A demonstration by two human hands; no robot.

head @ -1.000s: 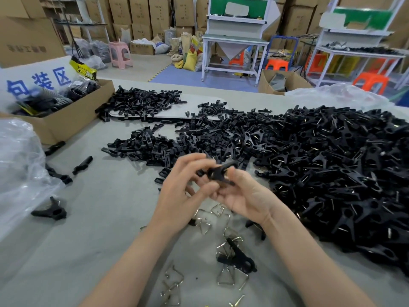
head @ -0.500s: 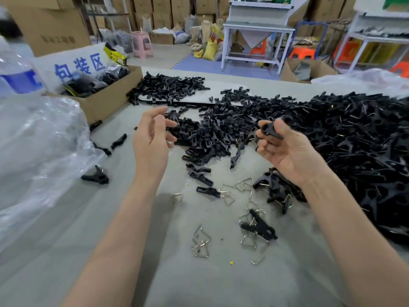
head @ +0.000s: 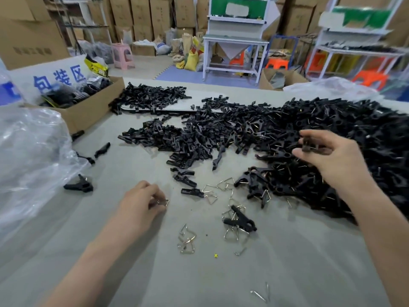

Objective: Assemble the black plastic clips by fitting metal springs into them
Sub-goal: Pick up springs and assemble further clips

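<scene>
My left hand is down on the grey table, its fingers pinching a bent wire metal spring. My right hand is raised over the big heap of black plastic clips at the right and holds one black clip between thumb and fingers. More loose springs lie between my hands, some next to a single black clip. A flatter spread of black clip halves covers the table's middle.
A clear plastic bag bulges at the left edge. Behind it stands an open cardboard box with black parts. Stray clips lie near the bag. A few springs rest near the table's front. Shelving and cartons fill the background.
My left hand dropped from the air to the table and pinched a spring. My right hand carried its clip further right, over the big heap.
</scene>
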